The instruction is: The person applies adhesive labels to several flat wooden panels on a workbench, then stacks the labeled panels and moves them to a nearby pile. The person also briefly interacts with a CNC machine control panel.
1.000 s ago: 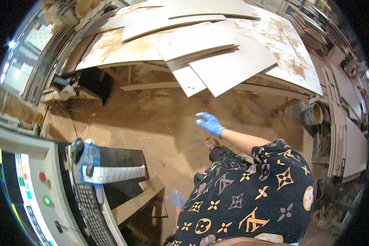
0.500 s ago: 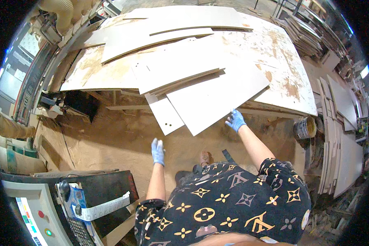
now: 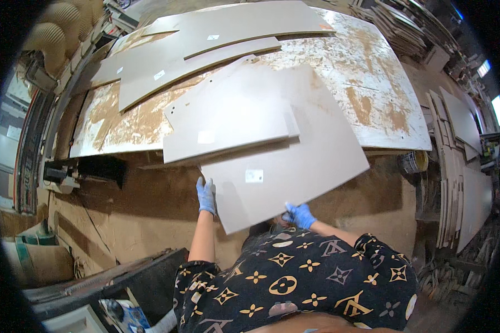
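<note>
Held a wide, flat, pale grey board by its near edge in the right hand, with the left hand set against its left edge, unclear whether gripping or merely touching. Jutted past the near edge of the dusty white tabletop, partly beneath a second board. Showed a smooth face, a small white label on the near part and brownish smudges toward the far end.
</note>
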`<state>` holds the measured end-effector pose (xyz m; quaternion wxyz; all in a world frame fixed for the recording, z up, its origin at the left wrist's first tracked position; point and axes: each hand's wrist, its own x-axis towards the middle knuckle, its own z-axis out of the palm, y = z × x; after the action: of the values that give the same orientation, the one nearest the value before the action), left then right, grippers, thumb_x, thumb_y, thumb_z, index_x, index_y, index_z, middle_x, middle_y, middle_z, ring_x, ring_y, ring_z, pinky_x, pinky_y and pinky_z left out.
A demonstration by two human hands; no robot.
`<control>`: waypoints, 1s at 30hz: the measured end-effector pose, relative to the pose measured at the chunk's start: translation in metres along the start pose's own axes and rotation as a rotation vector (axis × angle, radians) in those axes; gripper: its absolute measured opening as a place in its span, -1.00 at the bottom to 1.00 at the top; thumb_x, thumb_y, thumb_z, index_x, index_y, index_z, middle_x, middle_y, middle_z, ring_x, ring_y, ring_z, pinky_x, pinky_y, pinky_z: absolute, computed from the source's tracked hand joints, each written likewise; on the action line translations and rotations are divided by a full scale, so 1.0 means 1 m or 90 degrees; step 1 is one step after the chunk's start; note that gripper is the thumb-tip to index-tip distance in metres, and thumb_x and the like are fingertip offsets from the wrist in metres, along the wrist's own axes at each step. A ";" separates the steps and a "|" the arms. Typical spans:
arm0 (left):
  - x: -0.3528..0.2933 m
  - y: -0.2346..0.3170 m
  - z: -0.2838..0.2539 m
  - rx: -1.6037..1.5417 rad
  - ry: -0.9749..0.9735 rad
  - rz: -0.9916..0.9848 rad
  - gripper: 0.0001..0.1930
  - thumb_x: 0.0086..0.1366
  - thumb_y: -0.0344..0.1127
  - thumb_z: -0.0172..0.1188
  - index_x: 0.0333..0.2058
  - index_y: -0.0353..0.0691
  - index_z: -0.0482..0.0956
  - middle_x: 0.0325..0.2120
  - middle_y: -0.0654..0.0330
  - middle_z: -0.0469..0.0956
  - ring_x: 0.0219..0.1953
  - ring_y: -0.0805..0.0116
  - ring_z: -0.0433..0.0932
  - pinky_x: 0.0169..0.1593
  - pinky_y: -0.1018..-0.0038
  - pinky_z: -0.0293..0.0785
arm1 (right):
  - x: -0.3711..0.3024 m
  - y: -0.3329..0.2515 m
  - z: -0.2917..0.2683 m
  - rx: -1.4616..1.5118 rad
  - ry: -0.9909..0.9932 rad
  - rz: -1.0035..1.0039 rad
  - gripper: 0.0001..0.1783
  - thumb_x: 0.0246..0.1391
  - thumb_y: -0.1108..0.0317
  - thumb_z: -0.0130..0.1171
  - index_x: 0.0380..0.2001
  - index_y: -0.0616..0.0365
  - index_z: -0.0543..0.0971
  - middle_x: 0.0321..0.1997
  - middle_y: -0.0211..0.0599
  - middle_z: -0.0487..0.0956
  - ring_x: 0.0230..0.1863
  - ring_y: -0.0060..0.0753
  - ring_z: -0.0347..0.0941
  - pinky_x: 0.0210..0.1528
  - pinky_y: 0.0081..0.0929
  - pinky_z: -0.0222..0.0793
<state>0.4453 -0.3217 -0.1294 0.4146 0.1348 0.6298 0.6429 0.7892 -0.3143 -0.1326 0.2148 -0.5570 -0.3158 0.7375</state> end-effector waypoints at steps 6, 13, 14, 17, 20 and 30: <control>0.020 0.004 -0.014 0.018 -0.018 -0.057 -0.62 0.16 -0.32 0.10 -0.05 -0.22 0.28 -0.26 0.20 0.45 -0.27 0.40 0.41 -0.21 0.46 0.40 | -0.002 -0.026 0.037 0.035 -0.002 0.084 -0.71 0.02 0.23 0.17 -0.22 0.14 0.46 -0.28 -0.34 0.52 -0.33 -0.45 0.48 -0.38 -0.52 0.50; 0.070 0.026 -0.031 -0.127 -0.122 -0.190 -0.67 0.13 -0.21 0.10 -0.14 -0.19 0.38 -0.31 0.14 0.49 -0.32 0.23 0.49 -0.27 0.28 0.48 | 0.026 -0.064 0.081 -0.026 0.043 0.116 -0.60 -0.04 0.18 0.24 -0.21 0.21 0.44 -0.32 -0.31 0.52 -0.43 -0.47 0.49 -0.45 -0.58 0.45; 0.076 0.029 -0.036 -0.209 -0.169 -0.245 -0.65 0.10 -0.23 0.11 -0.13 -0.19 0.38 -0.32 0.15 0.49 -0.31 0.23 0.48 -0.28 0.28 0.48 | 0.031 -0.064 0.085 -0.044 0.050 0.087 -0.58 -0.06 0.17 0.25 -0.20 0.22 0.44 -0.31 -0.30 0.52 -0.43 -0.47 0.49 -0.46 -0.60 0.45; 0.091 0.028 -0.043 -0.134 -0.188 -0.263 -0.59 0.09 -0.15 0.16 -0.11 -0.19 0.39 -0.27 0.16 0.49 -0.24 0.21 0.48 -0.20 0.25 0.47 | 0.054 -0.062 0.075 0.148 0.171 0.118 -0.42 -0.08 0.09 0.24 -0.06 0.21 0.35 -0.08 -0.20 0.44 -0.14 -0.25 0.42 -0.16 -0.25 0.42; 0.103 0.028 -0.047 -0.079 -0.196 -0.293 -0.58 0.09 -0.12 0.17 -0.10 -0.17 0.39 -0.23 0.19 0.49 -0.20 0.23 0.46 -0.14 0.25 0.45 | 0.082 -0.066 0.039 0.659 0.009 -0.021 -0.39 -0.04 0.07 0.17 0.05 0.12 0.30 0.09 -0.21 0.36 0.07 -0.10 0.29 0.03 -0.08 0.29; 0.095 0.025 -0.024 -0.056 -0.128 -0.252 -0.59 0.17 -0.11 0.11 -0.04 -0.11 0.36 -0.17 0.18 0.48 -0.17 0.18 0.48 -0.14 0.17 0.47 | 0.093 -0.058 -0.008 0.546 0.119 -0.152 -0.48 0.00 0.19 0.15 0.03 0.10 0.33 0.04 -0.25 0.40 0.04 -0.19 0.30 0.11 -0.19 0.22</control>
<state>0.3606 -0.2682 -0.1442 0.5989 0.0537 0.5707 0.5593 0.7683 -0.2091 -0.1564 0.5374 -0.4418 -0.0232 0.7180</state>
